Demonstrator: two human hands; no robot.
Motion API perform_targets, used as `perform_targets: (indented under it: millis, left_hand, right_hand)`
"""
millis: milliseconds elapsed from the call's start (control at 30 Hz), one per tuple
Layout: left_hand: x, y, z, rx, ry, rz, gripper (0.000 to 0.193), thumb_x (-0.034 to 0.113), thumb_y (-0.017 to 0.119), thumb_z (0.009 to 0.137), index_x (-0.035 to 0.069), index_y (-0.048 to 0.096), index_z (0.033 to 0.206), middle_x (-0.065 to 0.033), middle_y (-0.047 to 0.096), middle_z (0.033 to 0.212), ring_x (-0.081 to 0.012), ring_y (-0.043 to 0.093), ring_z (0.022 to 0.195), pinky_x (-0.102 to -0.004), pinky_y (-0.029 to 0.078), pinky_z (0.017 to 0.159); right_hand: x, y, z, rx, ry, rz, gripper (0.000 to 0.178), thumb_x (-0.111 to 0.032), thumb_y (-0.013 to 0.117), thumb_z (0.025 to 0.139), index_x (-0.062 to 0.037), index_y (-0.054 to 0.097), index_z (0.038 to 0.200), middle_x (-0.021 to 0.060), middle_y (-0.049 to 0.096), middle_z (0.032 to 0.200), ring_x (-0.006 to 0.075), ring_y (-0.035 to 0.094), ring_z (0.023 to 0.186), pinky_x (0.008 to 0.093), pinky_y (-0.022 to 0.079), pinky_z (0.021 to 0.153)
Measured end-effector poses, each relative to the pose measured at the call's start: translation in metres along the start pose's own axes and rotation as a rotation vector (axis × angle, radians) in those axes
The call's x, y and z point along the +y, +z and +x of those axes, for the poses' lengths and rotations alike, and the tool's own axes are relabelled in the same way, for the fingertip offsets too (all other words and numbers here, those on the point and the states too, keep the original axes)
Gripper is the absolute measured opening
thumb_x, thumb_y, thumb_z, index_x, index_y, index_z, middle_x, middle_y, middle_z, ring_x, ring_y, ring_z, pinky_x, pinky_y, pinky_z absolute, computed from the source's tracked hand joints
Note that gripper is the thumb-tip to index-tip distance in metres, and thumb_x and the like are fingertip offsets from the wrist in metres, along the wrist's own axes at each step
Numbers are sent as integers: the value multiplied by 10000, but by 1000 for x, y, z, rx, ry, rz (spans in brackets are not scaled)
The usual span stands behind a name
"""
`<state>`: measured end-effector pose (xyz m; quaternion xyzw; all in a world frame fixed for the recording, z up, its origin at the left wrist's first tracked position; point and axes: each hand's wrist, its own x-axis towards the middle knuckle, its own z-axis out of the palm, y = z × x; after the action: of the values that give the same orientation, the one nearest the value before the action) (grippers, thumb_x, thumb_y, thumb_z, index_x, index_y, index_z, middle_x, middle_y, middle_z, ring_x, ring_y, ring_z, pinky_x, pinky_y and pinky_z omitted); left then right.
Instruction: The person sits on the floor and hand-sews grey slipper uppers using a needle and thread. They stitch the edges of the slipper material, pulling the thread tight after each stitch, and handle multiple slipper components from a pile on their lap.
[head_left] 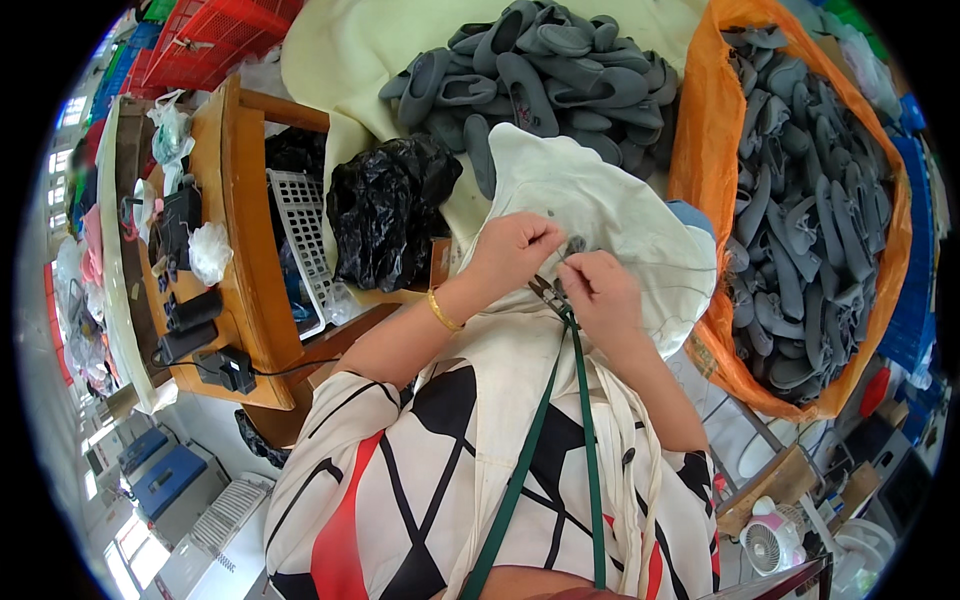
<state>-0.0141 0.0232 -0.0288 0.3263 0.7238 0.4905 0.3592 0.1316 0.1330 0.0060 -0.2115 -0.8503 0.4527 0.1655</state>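
Observation:
Both my hands meet over a white cloth (630,215) spread across my lap. My left hand (512,256) is closed, its fingertips pinched together beside a small dark grey piece (575,245). On the other side of that piece, my right hand (603,292) is curled into a pinch too. What either set of fingertips grips is too small to make out. Metal thread snips (546,292) hang between my wrists, close to the right thumb, on a green cord (540,400) that runs down from my neck. Beyond the cloth lies a heap of grey slip-on shoes (525,90).
An orange sack (700,180) full of grey shoes stands at the right. To the left are a black plastic bag (385,205), a white plastic basket (300,235) and a wooden desk (255,250). A small fan (770,545) sits at the lower right.

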Motion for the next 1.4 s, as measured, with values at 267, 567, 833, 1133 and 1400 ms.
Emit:
perform_targets:
  millis: [267, 567, 833, 1133, 1400]
  left_hand:
    - [19, -19, -5, -498, -429, -628, 152, 146, 675, 937, 21, 724, 864, -1, 699, 800, -52, 561, 680, -211, 455, 622]
    - [17, -6, -7, -244, -237, -420, 159, 61, 761, 833, 38, 629, 748, 48, 607, 705, -12, 503, 637, -196, 406, 561]
    - [14, -6, -9, -122, -218, -512, 197, 14, 784, 797, 56, 597, 749, 17, 640, 751, -28, 540, 673, -196, 437, 586]
    - [9, 6, -8, 5, -146, -358, 227, -69, 704, 818, 61, 518, 828, -61, 661, 865, -96, 598, 740, -223, 489, 653]
    - [4, 3, -5, 86, 40, -40, 230, -16, 700, 833, 52, 493, 907, -28, 651, 810, -45, 576, 701, -205, 487, 637]
  right_hand:
    - [12, -13, 7, 1, 84, 135, 59, -57, 699, 872, -17, 665, 899, 106, 633, 795, 233, 593, 643, 321, 474, 577]
    - [15, -15, 3, 54, 132, 181, 59, -64, 698, 892, -14, 667, 900, 76, 619, 792, 163, 556, 636, 285, 447, 567]
    - [15, -12, 3, 76, 171, 227, 58, -59, 698, 889, -10, 666, 891, 73, 620, 779, 159, 555, 635, 283, 444, 566]
    - [25, -5, -2, 145, 31, 204, 61, -70, 688, 865, -22, 650, 872, 130, 637, 812, 286, 619, 696, 371, 497, 628]
    - [25, -32, -4, 216, -4, 171, 82, -90, 658, 910, -9, 649, 902, 112, 634, 814, 265, 628, 716, 354, 497, 646]
